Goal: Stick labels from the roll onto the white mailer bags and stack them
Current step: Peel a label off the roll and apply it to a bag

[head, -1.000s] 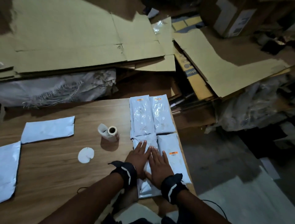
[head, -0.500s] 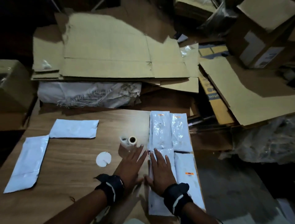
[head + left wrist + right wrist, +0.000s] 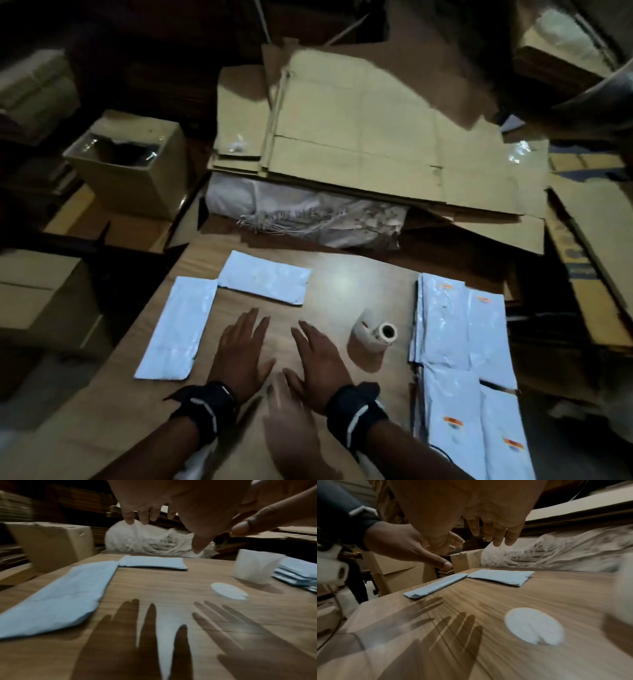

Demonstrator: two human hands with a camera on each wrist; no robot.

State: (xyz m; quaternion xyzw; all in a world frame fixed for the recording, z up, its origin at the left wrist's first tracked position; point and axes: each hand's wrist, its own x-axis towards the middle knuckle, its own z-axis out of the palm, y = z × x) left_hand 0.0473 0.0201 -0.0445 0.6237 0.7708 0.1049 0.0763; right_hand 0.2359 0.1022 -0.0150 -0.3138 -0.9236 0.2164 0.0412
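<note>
Risk, principal: mis-selection of stock, since the labelled mailer bags (image 3: 459, 346) stacked along the desk's right edge and the two plain mailer bags at left look alike in this dim light, and a reach to the wrong side would double-label or skip a bag. Risk, secondary: the label roll (image 3: 375, 334), standing loose on the desk (image 3: 342, 284) with a tail of backing curled off it, could be knocked or rolled by a sweeping forearm, as it sits just right of the right hand (image 3: 318, 359). Risk, minor: the right-hand stacks overhang near the desk edge and could slide off if nudged. Hands: left hand (image 3: 241, 353) and right hand both hover above bare desk, fingers (image 3: 250, 325) straight and slightly spread, holding nothing; their shadows fall on the wood beneath in the wrist views, so neither touches the surface. Task items relative to fingers: near plain mailer bag (image 3: 178, 329) lies lengthwise just left of the left hand, apart from it; far plain mailer bag (image 3: 265, 281) lies crosswise beyond both sets of fingertips, its corner meeting the near bag. Round white disc (image 3: 534, 626) lies flat on the desk under the right hand, untouched; its nature cannot be told.
</note>
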